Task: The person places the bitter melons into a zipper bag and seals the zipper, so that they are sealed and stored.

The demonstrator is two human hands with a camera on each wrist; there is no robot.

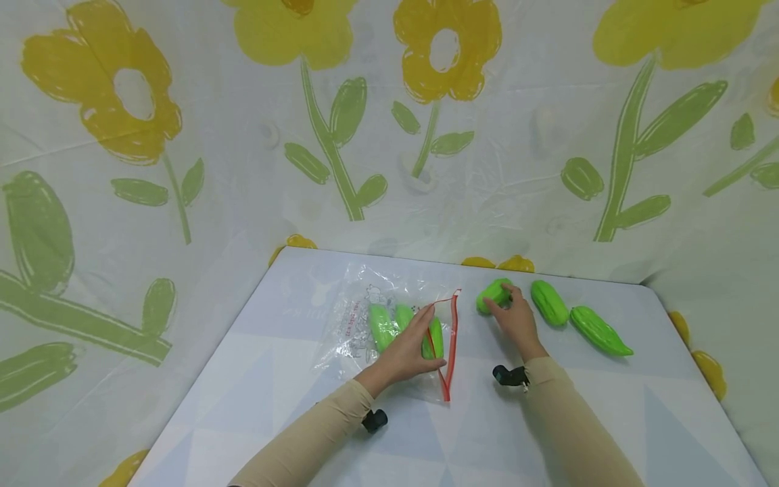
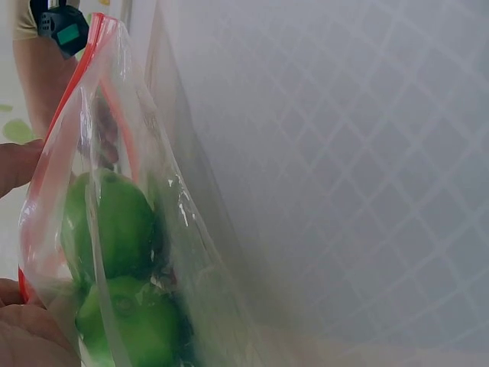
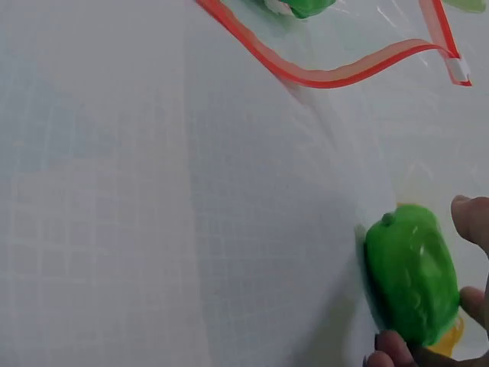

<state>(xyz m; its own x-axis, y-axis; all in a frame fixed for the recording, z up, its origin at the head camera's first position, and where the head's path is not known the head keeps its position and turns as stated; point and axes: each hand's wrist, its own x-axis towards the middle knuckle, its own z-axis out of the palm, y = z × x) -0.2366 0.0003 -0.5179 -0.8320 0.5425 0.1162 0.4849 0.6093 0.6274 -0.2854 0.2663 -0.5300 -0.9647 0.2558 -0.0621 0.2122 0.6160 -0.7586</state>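
Holding bag [image 1: 389, 325] open w/ L hand [image 1: 408, 352] | R hand [image 1: 517, 321] grips gourd [image 1: 494, 295]

Two green toy gourds [image 1: 550, 302] [image 1: 599, 330] lie side by side on the pale table [image 1: 274, 379], toward its far right corner. A cloth backdrop [image 1: 182, 135] (white, printed with big yellow flowers and green leaves) hangs behind and around the table.
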